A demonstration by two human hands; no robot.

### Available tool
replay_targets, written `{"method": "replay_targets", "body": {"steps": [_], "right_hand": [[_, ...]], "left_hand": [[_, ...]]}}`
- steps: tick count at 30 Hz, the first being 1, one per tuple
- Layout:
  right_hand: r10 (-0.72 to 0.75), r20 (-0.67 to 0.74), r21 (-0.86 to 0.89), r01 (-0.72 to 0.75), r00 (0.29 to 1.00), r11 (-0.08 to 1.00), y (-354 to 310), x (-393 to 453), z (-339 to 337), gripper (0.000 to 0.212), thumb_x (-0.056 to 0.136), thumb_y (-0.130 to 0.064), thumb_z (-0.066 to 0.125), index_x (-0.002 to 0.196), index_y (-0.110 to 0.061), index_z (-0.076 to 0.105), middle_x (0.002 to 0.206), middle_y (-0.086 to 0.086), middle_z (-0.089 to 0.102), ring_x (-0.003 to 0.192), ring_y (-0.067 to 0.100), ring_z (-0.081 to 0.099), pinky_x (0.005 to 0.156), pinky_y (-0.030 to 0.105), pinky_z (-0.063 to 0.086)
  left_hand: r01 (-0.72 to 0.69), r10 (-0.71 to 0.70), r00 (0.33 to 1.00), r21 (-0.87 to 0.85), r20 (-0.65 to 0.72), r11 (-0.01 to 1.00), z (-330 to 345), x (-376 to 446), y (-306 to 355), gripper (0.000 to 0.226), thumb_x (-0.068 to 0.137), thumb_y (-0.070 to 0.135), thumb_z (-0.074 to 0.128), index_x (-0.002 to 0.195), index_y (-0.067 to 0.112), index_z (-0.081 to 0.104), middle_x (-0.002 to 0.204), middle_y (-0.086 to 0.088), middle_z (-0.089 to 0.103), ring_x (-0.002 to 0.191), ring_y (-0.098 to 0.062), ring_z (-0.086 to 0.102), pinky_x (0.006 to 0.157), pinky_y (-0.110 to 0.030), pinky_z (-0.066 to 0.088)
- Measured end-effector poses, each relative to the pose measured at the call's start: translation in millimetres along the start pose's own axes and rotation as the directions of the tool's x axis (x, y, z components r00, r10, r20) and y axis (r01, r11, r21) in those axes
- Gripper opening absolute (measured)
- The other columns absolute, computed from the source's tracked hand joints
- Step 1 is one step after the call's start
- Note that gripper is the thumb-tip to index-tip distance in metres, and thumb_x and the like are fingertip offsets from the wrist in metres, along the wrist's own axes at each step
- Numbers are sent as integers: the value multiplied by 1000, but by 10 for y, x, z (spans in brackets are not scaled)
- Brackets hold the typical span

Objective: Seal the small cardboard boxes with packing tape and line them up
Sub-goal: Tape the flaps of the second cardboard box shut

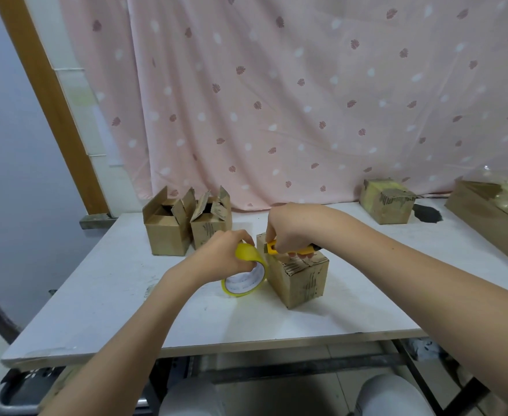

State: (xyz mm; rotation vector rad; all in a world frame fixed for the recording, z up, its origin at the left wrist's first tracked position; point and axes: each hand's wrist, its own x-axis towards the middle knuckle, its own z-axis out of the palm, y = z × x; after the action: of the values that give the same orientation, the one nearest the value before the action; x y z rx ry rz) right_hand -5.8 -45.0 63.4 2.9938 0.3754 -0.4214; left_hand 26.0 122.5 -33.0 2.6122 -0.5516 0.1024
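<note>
White table — 2 open boxes, closed box, taped box, tape roll.

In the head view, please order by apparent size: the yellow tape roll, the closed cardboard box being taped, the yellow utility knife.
1. Closed brown cardboard box being taped
2. Yellow packing tape roll
3. Yellow utility knife, partly hidden under the right hand, so its rank is less sure.

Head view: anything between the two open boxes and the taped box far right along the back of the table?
Nothing: between the open boxes and the taped box, the head view shows only bare table.
</note>
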Motion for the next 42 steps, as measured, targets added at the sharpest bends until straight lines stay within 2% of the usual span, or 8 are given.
{"method": "replay_targets", "body": {"steps": [9, 13, 16, 19, 22, 25, 35, 42], "right_hand": [[13, 41, -149, -7, 999, 989, -135, 24, -64, 27, 86, -4, 59, 108, -4, 73, 76, 5, 65, 43, 16, 51, 41, 18, 43], [21, 59, -148, -12, 998, 989, -131, 55, -106, 34, 86, -7, 61, 119, -10, 70, 78, 3, 63, 38, 14, 48, 38, 15, 41], [15, 61, -119, -7, 998, 993, -102, 78, -98, 36, 87, -7, 61, 122, -11, 68, 77, 2, 64, 37, 13, 48, 38, 15, 42], [1, 49, -110, 5, 999, 994, -106, 80, -105, 35, 89, -8, 60, 122, -10, 68, 75, 1, 63, 31, 10, 48, 35, 15, 42], [12, 76, -138, -2, 997, 990, -136, 64, -124, 36, 89, -6, 57, 123, -11, 69, 69, 2, 61, 26, 11, 45, 36, 15, 42], [0, 72, -178, 13, 997, 984, -158, 40, -139, 38, 88, -5, 57, 124, -11, 68, 64, 1, 58, 23, 10, 43, 33, 13, 40], [-58, 52, -238, 68, 997, 969, -220, -28, -189, 17, 91, -8, 58, 105, -9, 69, 67, 2, 52, 29, 9, 43, 32, 16, 38], [-50, 116, -373, 90, 992, 923, -300, -90, -229, 9, 93, -9, 56, 86, -9, 62, 26, -6, 41, 17, 7, 36, 24, 11, 28]], "left_hand": [[-13, 13, 1000, 27, 26, 1000, -34, -9, 57, 41, 80, 33, 76, 118, 23, 64, 94, 3, 69, 95, -20, 63, 81, -37, 54], [17, -36, 984, 108, 173, 994, -96, 31, 36, 55, 78, 52, 76, 127, 32, 61, 104, 6, 65, 100, -17, 61, 86, -36, 52], [94, -97, 961, 24, 260, 995, -140, 80, 46, 47, 85, 66, 62, 114, 30, 68, 88, 9, 64, 85, -12, 60, 75, -30, 50], [127, -116, 961, -29, 252, 991, -111, 155, 57, 47, 99, 57, 47, 101, 16, 71, 80, 3, 59, 75, -19, 54, 66, -32, 45], [176, -137, 949, -119, 283, 977, -95, 205, 18, 25, 100, 44, 52, 106, 33, 74, 106, 6, 69, 99, -22, 63, 73, -32, 56], [263, -181, 931, -239, 316, 935, -92, 210, -1, 21, 97, 42, 57, 102, 35, 76, 110, 2, 70, 101, -21, 65, 71, -28, 58], [357, -277, 922, -314, 272, 880, -59, 272, 24, 20, 90, 39, 70, 92, 21, 80, 71, 2, 60, 48, -10, 42, 44, -18, 38], [334, -257, 930, -315, 262, 889, -53, 324, 37, 11, 81, 33, 78, 82, 22, 82, 81, -10, 70, 62, -16, 45, 45, -21, 34]]}}
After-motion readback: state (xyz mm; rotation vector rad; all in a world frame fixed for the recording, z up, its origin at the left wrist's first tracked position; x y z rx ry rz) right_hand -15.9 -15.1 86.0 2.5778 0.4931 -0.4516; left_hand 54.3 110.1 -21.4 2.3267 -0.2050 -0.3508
